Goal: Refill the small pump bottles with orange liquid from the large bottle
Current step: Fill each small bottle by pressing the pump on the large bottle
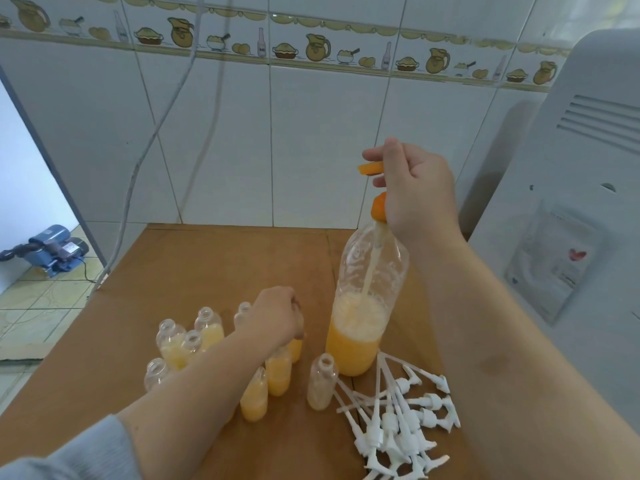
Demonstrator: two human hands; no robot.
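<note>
A large clear bottle, about a third full of foamy orange liquid, stands upright on the brown table. An orange pump sits in its neck, with a tube running down into the liquid. My right hand grips this pump at the top. Several small uncapped bottles stand to the left, some with orange liquid, some nearly empty. My left hand reaches over them and holds one small bottle, which it mostly hides. One near-empty small bottle stands by the large bottle's base.
A pile of several white pump heads with long tubes lies at the front right of the table. A white appliance stands close on the right. The tiled wall is right behind the table. A blue water pump sits on the floor at left.
</note>
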